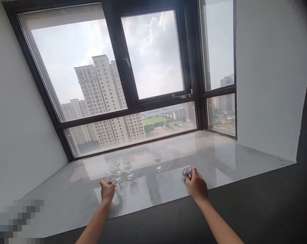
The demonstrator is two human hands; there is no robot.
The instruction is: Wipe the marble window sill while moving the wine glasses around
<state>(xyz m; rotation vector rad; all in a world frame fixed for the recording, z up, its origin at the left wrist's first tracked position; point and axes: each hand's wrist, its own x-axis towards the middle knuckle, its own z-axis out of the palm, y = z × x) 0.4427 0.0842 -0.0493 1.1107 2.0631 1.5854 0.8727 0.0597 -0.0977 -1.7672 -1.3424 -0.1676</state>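
Observation:
My left hand (108,190) is closed around a clear stemmed wine glass (109,175) at the left of the sill, its fingers at the lower part of the bowl. Just behind it several more wine glasses (127,164) stand upright in a close group, and their outlines overlap. One wine glass (158,160) stands apart, upright, between my two hands. In my right hand (197,185) is a crumpled grey cloth (186,173), bunched up near the front of the sill. Whether the cloth touches the sill is hard to see.
The glossy tiled window sill (148,189) reflects the window and ends in a front edge above a dark wall. A dark-framed window (153,56) with a handle and latch rises behind. Pale walls (267,84) close both sides. Something blurred out lies at bottom left.

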